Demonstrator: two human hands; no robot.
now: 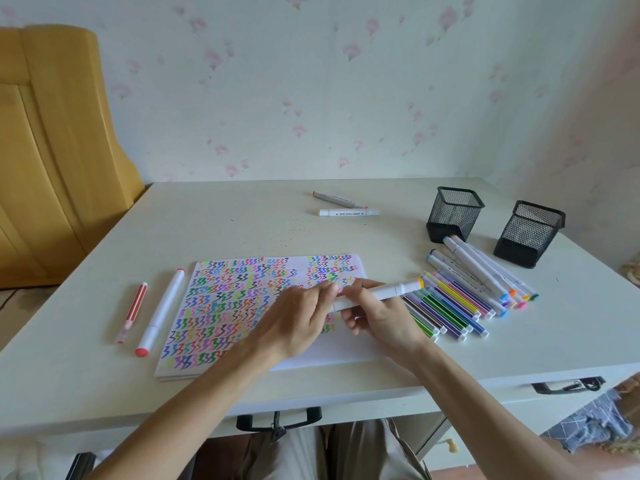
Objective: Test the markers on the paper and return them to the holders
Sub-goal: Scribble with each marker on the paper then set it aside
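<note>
A white sheet of paper (242, 296), covered with several rows of coloured zigzag marks, lies in the middle of the table. Above its right part my right hand (381, 320) grips a white marker with a yellow-orange end cap (391, 291), held nearly level and pointing right. My left hand (298, 317) pinches the marker's left end with its fingertips. Two black mesh holders (453, 213) (530, 232) stand at the back right; their insides look dark. A row of several thin coloured markers (450, 306) and several thick white ones (485, 268) lies to the right of the paper.
Two red-capped markers (133, 311) (161, 311) lie left of the paper. Two white markers (341, 199) (348, 213) lie at the back middle. A yellow wooden headboard (52, 150) stands at the left. The white table (242, 220) has drawer handles along its front edge.
</note>
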